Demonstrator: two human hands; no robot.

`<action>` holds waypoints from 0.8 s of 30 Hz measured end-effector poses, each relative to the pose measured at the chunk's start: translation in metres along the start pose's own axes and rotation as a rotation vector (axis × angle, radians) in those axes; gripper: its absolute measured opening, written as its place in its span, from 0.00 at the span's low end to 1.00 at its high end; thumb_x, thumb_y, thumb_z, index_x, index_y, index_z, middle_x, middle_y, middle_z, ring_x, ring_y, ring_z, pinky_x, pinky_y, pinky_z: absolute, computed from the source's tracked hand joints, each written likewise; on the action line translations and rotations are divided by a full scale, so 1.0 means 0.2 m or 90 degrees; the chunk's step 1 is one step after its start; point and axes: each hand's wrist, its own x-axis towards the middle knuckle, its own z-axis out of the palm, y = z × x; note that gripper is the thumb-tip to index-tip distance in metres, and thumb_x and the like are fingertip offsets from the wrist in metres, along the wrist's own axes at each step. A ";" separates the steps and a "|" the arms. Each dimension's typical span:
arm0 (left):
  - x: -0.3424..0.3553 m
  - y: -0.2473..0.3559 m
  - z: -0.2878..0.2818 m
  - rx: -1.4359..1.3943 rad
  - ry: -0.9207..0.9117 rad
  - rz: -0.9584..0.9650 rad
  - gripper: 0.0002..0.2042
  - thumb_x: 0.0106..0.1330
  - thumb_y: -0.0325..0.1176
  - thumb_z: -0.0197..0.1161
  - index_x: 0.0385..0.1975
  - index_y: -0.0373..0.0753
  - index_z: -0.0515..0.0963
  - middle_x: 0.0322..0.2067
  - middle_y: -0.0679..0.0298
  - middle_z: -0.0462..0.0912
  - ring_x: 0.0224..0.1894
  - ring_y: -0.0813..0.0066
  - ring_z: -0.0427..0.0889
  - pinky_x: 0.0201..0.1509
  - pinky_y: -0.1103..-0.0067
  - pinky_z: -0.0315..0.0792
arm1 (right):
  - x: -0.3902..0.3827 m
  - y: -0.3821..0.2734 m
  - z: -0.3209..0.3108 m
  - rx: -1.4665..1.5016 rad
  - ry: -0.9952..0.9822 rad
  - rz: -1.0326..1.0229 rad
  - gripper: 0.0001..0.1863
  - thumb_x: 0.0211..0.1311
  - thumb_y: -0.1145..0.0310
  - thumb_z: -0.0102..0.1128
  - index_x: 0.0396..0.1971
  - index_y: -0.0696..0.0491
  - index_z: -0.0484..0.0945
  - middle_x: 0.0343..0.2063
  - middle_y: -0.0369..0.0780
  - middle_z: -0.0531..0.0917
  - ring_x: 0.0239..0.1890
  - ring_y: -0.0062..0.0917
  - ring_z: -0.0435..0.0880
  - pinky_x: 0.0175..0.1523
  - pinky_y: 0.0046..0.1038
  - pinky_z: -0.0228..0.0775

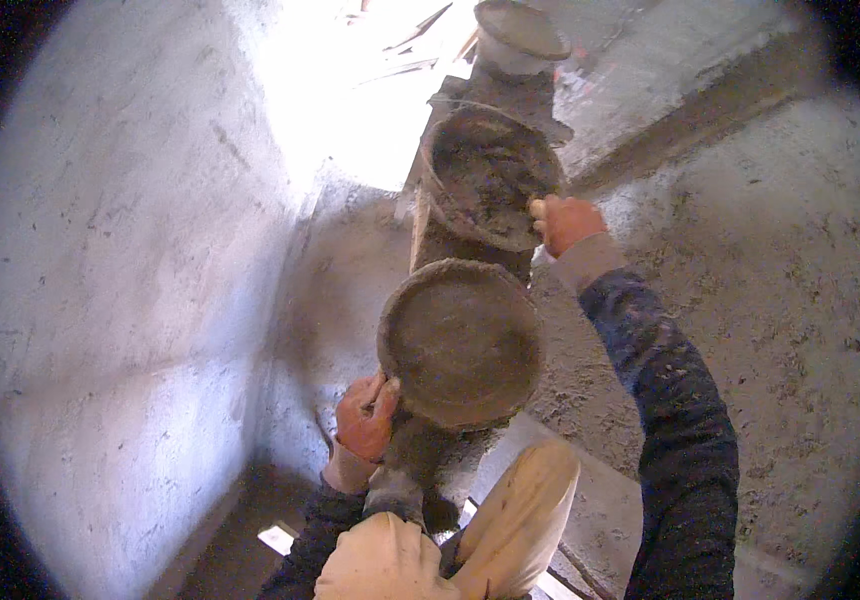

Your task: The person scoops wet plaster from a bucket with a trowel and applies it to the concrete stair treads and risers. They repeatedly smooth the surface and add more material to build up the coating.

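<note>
A round, mud-coated basin (465, 345) lies in front of me, its inside smeared with grey-brown mortar. My left hand (365, 415) is closed on its near left rim, thumb toward the edge. Just beyond stands a bucket (430, 165) holding lumpy dark mortar (495, 180). At the bucket's right rim, my right hand (572, 224) is closed, knuckles up. A small pale tip shows at its fingers; whether it is a tool handle or a finger, I cannot tell.
Farther off, another bucket (520, 38) sits along the same narrow plank (420, 230). A rough plastered wall (130, 250) rises on the left. Mortar-spattered plaster (750, 290) spreads on the right, with a ledge (690, 110) above. My knees (525, 510) are close below the basin.
</note>
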 end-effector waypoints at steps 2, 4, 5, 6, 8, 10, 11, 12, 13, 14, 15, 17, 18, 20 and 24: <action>0.01 0.02 0.00 0.012 -0.004 0.011 0.11 0.63 0.34 0.58 0.36 0.32 0.77 0.28 0.53 0.77 0.31 0.60 0.76 0.36 0.73 0.68 | -0.04 0.02 -0.09 0.063 -0.027 0.050 0.13 0.59 0.59 0.52 0.29 0.54 0.78 0.28 0.48 0.82 0.34 0.43 0.82 0.38 0.43 0.75; 0.02 0.05 0.00 0.021 0.002 0.016 0.11 0.62 0.34 0.59 0.36 0.32 0.77 0.27 0.52 0.76 0.30 0.59 0.76 0.36 0.73 0.68 | -0.03 0.05 -0.01 0.166 -0.076 0.037 0.17 0.59 0.54 0.53 0.29 0.55 0.78 0.29 0.50 0.81 0.35 0.46 0.81 0.40 0.44 0.73; 0.02 0.06 -0.01 0.022 0.010 0.014 0.11 0.62 0.34 0.59 0.35 0.32 0.77 0.27 0.52 0.76 0.30 0.59 0.75 0.36 0.73 0.68 | -0.02 0.05 0.01 0.214 -0.097 0.033 0.20 0.58 0.52 0.53 0.29 0.56 0.78 0.29 0.51 0.81 0.35 0.47 0.81 0.40 0.45 0.73; 0.02 0.08 0.00 0.025 0.017 0.013 0.11 0.62 0.34 0.59 0.35 0.32 0.77 0.27 0.52 0.76 0.30 0.58 0.75 0.36 0.72 0.68 | -0.01 0.06 0.02 0.227 -0.093 0.034 0.21 0.58 0.52 0.53 0.29 0.57 0.79 0.29 0.52 0.81 0.36 0.48 0.81 0.41 0.46 0.72; 0.02 0.06 0.01 0.008 0.022 0.039 0.10 0.62 0.34 0.60 0.34 0.32 0.76 0.26 0.53 0.76 0.30 0.58 0.75 0.35 0.72 0.68 | 0.00 0.04 0.04 0.259 -0.091 0.039 0.22 0.59 0.51 0.52 0.27 0.58 0.79 0.29 0.54 0.81 0.36 0.50 0.80 0.41 0.46 0.71; 0.02 0.04 0.02 0.012 0.017 0.053 0.10 0.62 0.34 0.60 0.33 0.32 0.76 0.26 0.53 0.75 0.29 0.58 0.74 0.35 0.71 0.68 | 0.05 0.00 0.02 0.282 -0.144 0.037 0.21 0.57 0.52 0.57 0.30 0.58 0.79 0.25 0.50 0.81 0.30 0.44 0.81 0.36 0.41 0.71; 0.03 0.03 0.02 0.018 0.011 0.057 0.10 0.61 0.34 0.60 0.32 0.32 0.76 0.26 0.53 0.75 0.29 0.58 0.74 0.35 0.71 0.68 | 0.07 -0.01 0.01 0.291 -0.170 0.037 0.20 0.56 0.52 0.59 0.32 0.58 0.79 0.23 0.48 0.81 0.27 0.41 0.81 0.34 0.38 0.71; 0.04 0.02 0.02 0.025 0.006 0.061 0.10 0.61 0.34 0.60 0.32 0.32 0.76 0.26 0.53 0.75 0.28 0.58 0.74 0.34 0.71 0.67 | 0.06 0.01 0.04 0.325 -0.166 0.044 0.20 0.57 0.52 0.59 0.32 0.58 0.79 0.21 0.46 0.80 0.24 0.38 0.80 0.31 0.37 0.71; 0.04 0.02 0.02 0.021 -0.004 0.055 0.10 0.61 0.34 0.60 0.32 0.32 0.76 0.26 0.53 0.75 0.28 0.58 0.74 0.34 0.71 0.68 | 0.04 0.05 0.08 0.359 -0.163 0.051 0.20 0.57 0.53 0.58 0.33 0.57 0.79 0.19 0.44 0.79 0.21 0.34 0.79 0.29 0.35 0.70; 0.03 0.03 0.02 0.019 -0.007 0.046 0.10 0.61 0.34 0.60 0.32 0.32 0.76 0.26 0.52 0.75 0.28 0.58 0.74 0.34 0.71 0.68 | 0.02 0.05 0.08 0.393 -0.161 0.052 0.20 0.58 0.53 0.58 0.34 0.57 0.79 0.16 0.42 0.79 0.18 0.30 0.78 0.26 0.33 0.70; 0.03 0.03 0.02 0.016 -0.010 0.037 0.10 0.61 0.34 0.60 0.32 0.32 0.76 0.26 0.52 0.75 0.28 0.58 0.74 0.34 0.71 0.68 | 0.01 0.07 0.07 0.451 -0.190 0.064 0.20 0.59 0.51 0.56 0.27 0.56 0.77 0.14 0.40 0.77 0.16 0.28 0.76 0.24 0.32 0.67; 0.03 0.02 0.01 0.036 -0.011 0.032 0.10 0.61 0.34 0.60 0.32 0.32 0.76 0.26 0.52 0.75 0.28 0.58 0.75 0.34 0.71 0.68 | -0.03 0.10 0.01 0.565 -0.250 0.090 0.26 0.60 0.46 0.53 0.14 0.55 0.73 0.10 0.36 0.73 0.13 0.24 0.71 0.19 0.31 0.62; 0.03 0.02 0.00 0.045 -0.011 0.029 0.10 0.62 0.34 0.60 0.32 0.32 0.76 0.26 0.52 0.75 0.28 0.58 0.75 0.34 0.71 0.68 | -0.05 0.10 0.02 0.601 -0.269 0.105 0.25 0.61 0.47 0.53 0.15 0.54 0.73 0.10 0.34 0.72 0.12 0.22 0.70 0.17 0.29 0.60; 0.03 0.03 -0.01 0.037 0.000 0.059 0.10 0.62 0.35 0.60 0.34 0.32 0.77 0.26 0.52 0.75 0.29 0.59 0.75 0.34 0.72 0.68 | -0.08 0.11 0.03 0.671 -0.302 0.135 0.24 0.62 0.48 0.53 0.16 0.51 0.72 0.10 0.32 0.70 0.10 0.16 0.67 0.14 0.25 0.55; 0.02 0.10 -0.05 0.056 -0.077 -0.079 0.11 0.64 0.33 0.56 0.35 0.30 0.77 0.37 0.51 0.80 0.40 0.58 0.78 0.47 0.72 0.70 | -0.13 0.15 0.08 0.720 -0.277 0.122 0.20 0.62 0.48 0.54 0.24 0.52 0.74 0.11 0.31 0.71 0.09 0.13 0.66 0.12 0.20 0.53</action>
